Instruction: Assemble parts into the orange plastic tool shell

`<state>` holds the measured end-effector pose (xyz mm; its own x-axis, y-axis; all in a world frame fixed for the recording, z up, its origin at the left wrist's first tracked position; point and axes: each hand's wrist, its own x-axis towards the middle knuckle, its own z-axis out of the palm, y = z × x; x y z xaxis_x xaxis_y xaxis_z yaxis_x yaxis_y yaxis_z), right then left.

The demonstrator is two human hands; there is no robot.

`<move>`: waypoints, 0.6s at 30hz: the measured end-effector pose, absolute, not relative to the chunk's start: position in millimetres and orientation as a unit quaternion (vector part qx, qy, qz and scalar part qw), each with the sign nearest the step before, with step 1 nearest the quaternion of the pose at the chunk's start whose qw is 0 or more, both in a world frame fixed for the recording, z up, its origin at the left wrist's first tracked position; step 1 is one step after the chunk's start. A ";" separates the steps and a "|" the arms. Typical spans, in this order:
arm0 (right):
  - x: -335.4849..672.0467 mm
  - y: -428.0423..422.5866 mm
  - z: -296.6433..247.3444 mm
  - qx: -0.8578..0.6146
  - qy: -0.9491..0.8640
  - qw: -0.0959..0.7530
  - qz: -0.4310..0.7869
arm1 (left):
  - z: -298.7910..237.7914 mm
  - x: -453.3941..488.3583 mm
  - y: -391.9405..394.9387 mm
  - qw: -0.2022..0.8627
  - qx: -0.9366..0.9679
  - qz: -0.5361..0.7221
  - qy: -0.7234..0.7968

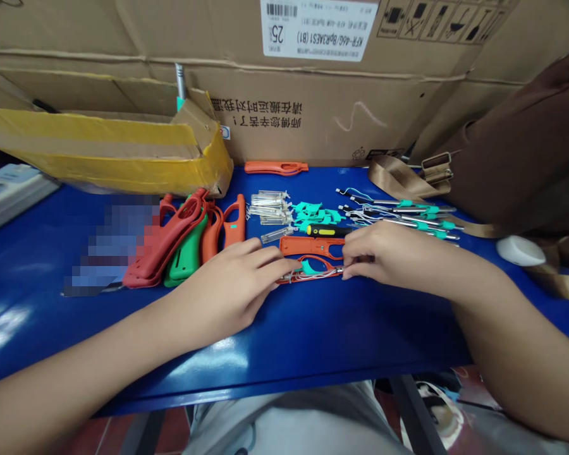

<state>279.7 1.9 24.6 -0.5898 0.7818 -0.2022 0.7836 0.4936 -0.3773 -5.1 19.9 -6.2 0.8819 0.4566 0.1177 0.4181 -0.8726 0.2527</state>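
An orange lighter housing half [284,279] lies on the blue table before me, with white wires and a teal trigger [312,268] inside it. My left hand [239,284] has its fingers closed over the housing's left end, hiding that part. At the opposite end, the thumb and fingers of my right hand [374,253] are pinched by the wire ends and the housing's tip; exactly what sits between them is hidden. Just behind lies a second orange housing half [308,246], and beyond it a black and yellow screwdriver [325,231].
Clear fuel tanks [269,208] and teal triggers [315,215] lie in piles behind. Metal lighter rods with wires [422,218] are at right. Red [168,243] and green housings [184,256] stack at left, beside a yellow-taped box [146,151]. A large carton [275,114] closes off the back.
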 end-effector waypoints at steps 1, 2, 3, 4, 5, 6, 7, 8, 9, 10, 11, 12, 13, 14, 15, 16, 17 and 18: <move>279.2 0.3 24.9 0.448 0.870 0.006 -0.206 | -5.8 -5.0 19.9 0.112 0.963 0.086 0.228; 278.6 -1.2 25.1 0.443 0.875 0.011 -0.196 | -5.4 -4.9 19.9 0.113 0.963 0.086 0.228; 277.9 -2.4 25.3 0.438 0.879 0.015 -0.188 | -5.1 -4.7 19.9 0.114 0.963 0.087 0.228; 277.3 -3.3 25.1 0.435 0.881 0.019 -0.183 | -4.8 -4.6 19.9 0.115 0.963 0.088 0.227; 277.0 -3.7 24.8 0.435 0.882 0.021 -0.181 | -4.6 -4.5 19.9 0.116 0.963 0.089 0.227; 277.0 -3.5 24.1 0.438 0.881 0.021 -0.180 | -4.4 -4.4 19.8 0.116 0.963 0.091 0.226; 277.2 -2.8 23.3 0.443 0.878 0.019 -0.181 | -4.4 -4.3 19.7 0.117 0.963 0.092 0.225; 277.8 -1.8 22.5 0.449 0.874 0.017 -0.186 | -4.4 -4.1 19.6 0.116 0.963 0.094 0.225; 278.6 -0.7 21.9 0.456 0.868 0.014 -0.194 | -4.4 -4.1 19.4 0.113 0.963 0.096 0.226; 279.4 0.5 21.7 0.464 0.862 0.014 -0.205 | -4.5 -4.0 19.2 0.110 0.963 0.099 0.227; 280.2 1.6 21.9 0.471 0.855 0.011 -0.215 | -4.7 -4.0 19.0 0.106 0.963 0.099 0.228; 281.0 2.4 22.5 0.477 0.849 0.008 -0.225 | -4.8 -4.1 18.9 0.103 0.963 0.100 0.229; 281.5 2.9 23.4 0.481 0.844 0.006 -0.236 | -5.0 -4.3 18.8 0.101 0.963 0.100 0.229; 281.9 3.3 24.3 0.485 0.839 0.003 -0.247 | -5.2 -4.5 18.8 0.101 0.963 0.100 0.230; 281.9 3.6 25.2 0.488 0.833 0.000 -0.260 | -5.4 -4.8 18.9 0.102 0.963 0.099 0.230; 281.6 3.9 25.7 0.493 0.825 -0.001 -0.275 | -5.7 -5.0 19.0 0.103 0.963 0.098 0.230; 281.0 4.2 25.7 0.500 0.816 -0.001 -0.292 | -6.0 -5.2 19.2 0.105 0.962 0.098 0.231; 280.0 4.6 25.2 0.510 0.802 0.002 -0.311 | -6.4 -5.5 19.4 0.108 0.962 0.099 0.230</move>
